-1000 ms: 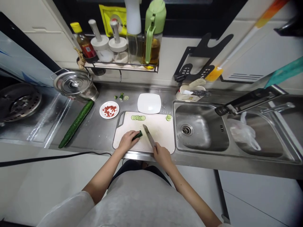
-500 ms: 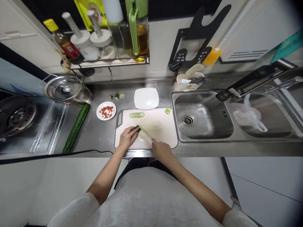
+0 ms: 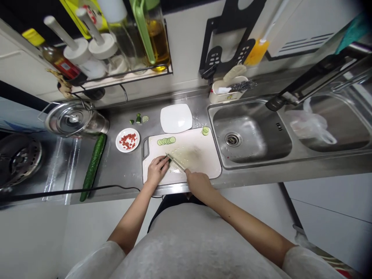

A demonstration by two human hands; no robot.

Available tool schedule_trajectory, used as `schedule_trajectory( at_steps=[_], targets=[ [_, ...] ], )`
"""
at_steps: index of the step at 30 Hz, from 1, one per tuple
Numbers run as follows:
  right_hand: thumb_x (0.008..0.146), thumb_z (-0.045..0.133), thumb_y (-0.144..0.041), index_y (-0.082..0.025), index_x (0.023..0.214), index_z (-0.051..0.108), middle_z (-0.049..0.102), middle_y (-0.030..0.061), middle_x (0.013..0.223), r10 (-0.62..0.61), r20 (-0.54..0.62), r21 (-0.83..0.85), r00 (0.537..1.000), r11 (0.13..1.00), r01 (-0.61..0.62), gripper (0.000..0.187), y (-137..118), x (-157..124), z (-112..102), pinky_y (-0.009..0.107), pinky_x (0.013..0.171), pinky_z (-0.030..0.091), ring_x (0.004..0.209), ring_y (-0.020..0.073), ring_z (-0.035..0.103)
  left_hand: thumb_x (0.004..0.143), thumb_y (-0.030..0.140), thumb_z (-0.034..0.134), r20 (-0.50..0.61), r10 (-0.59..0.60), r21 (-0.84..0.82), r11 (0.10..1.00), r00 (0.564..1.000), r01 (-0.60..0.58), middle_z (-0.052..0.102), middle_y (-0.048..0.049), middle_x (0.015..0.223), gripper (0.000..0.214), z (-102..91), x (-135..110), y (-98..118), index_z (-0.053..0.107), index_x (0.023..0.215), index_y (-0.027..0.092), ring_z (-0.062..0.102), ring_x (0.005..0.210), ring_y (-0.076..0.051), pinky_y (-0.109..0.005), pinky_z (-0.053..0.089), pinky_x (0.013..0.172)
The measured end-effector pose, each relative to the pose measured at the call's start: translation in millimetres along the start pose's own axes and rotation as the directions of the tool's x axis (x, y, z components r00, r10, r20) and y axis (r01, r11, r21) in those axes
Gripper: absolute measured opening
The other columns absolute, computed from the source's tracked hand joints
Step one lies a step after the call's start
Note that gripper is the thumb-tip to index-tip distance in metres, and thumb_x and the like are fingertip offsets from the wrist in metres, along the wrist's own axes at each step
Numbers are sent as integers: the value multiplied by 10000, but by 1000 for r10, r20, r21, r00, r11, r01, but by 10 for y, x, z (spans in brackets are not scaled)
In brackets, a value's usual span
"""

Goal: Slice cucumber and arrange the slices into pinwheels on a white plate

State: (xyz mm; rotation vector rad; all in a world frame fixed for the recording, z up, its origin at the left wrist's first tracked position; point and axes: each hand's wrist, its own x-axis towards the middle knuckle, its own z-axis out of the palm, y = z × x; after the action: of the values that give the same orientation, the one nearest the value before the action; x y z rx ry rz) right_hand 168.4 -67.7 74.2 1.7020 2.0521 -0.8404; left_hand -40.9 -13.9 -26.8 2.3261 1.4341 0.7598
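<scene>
A white cutting board (image 3: 197,155) lies on the steel counter before me. My left hand (image 3: 156,169) is curled over a short cucumber piece at the board's near left, which is almost hidden under my fingers. My right hand (image 3: 197,183) grips the handle of a knife (image 3: 175,162), whose blade lies angled against the fingers of the left hand. A row of cucumber slices (image 3: 166,141) sits at the board's far edge. Two more slices (image 3: 205,130) rest at its far right corner.
A whole cucumber (image 3: 93,166) lies left, near a lidded steel pot (image 3: 72,119). A small dish of red bits (image 3: 127,140), an empty white plate (image 3: 176,117) and cucumber ends (image 3: 138,119) sit behind the board. The sink (image 3: 250,135) is right. A bottle rack (image 3: 116,73) hangs above.
The knife blade has come down from a raised tilt to lie against the cucumber piece and my left fingers. The view has tilted and shifted, so everything sits further left.
</scene>
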Motion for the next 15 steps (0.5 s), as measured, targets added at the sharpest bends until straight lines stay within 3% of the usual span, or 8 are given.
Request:
schedule_trajectory(
  at_steps=[15],
  targets=[
    [858,402,-64,-126,1085,543,703,149,871,-9,-24,48,1000,999,10,274,-53,102,-88,293,683,494,847,239,692,904,281,524,44,-48,-84,995,998,51,659,-66,1083,260,-19,39,-46,674,1111,235,617,988,-169,-328,511,899]
  ],
)
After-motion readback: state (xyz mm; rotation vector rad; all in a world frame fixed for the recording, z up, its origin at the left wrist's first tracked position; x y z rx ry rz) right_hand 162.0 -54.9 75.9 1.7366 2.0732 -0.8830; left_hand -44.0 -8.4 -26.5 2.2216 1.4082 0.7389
